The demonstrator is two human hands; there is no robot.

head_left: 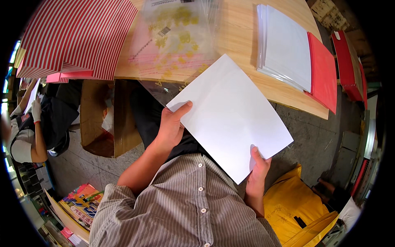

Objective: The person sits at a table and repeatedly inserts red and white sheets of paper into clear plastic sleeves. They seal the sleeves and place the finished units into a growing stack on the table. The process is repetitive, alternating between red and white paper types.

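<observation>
A white sheet or thin stack of paper (232,117) is held tilted over my lap, just off the table's near edge. My left hand (172,125) grips its left side, thumb on top and fingers underneath. Near the bottom right corner my right hand (259,166) pinches it the same way. The paper's upper face is blank; its underside is hidden, so I cannot tell how many sheets there are. Beyond it, clear plastic bags (177,37) with yellow and pink print lie on the wooden table (236,31).
Red-and-white striped sheets (82,37) are piled at the table's left. White packs (286,49) and red folders (323,70) lie at its right. A cardboard box (96,123) stands underneath, a yellow sack (296,206) at lower right. Another person (31,140) works at far left.
</observation>
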